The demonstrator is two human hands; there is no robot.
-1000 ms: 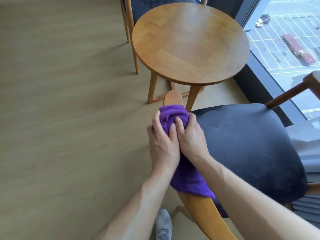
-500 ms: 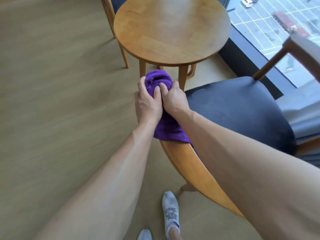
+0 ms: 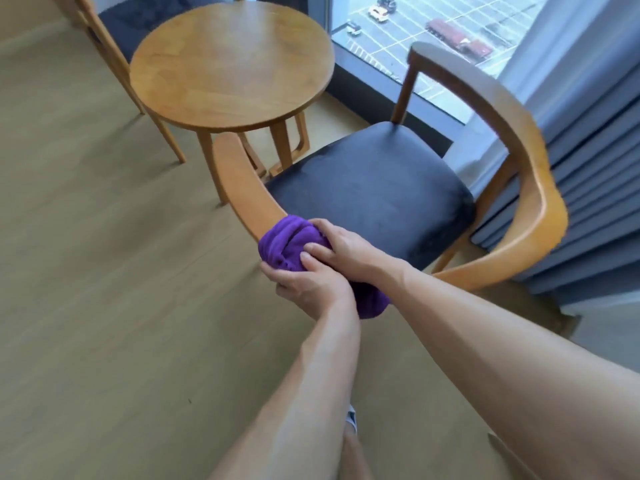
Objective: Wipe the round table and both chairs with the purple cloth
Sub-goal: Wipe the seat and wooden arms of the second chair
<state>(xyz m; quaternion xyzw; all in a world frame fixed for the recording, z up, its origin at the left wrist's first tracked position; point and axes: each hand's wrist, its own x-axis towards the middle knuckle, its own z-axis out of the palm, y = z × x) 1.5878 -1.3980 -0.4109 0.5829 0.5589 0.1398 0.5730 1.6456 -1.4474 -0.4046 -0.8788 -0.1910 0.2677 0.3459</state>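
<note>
Purple cloth [image 3: 289, 245] bunched round curved wooden armrest [image 3: 239, 181] of dark-seated near chair [image 3: 374, 195], gripped by left hand [image 3: 308, 284] and right hand [image 3: 341, 245]; round wooden table [image 3: 230, 65] beside.

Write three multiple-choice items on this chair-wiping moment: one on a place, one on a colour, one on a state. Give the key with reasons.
1. Where is the bunched purple cloth?
A. on the round wooden table top
B. wrapped round the curved wooden armrest of the near chair
C. on the floor

2. What colour is the near chair's seat cushion?
A. dark, near black
B. red
C. white

3. What are the two hands doing?
A. both grip the cloth
B. only the left grips it
C. both hang free

Key: 1 B, the cloth wraps the curved wooden armrest, clear of the round wooden table. 2 A, the seat cushion is dark. 3 A, left hand and right hand both curl on it.
</note>
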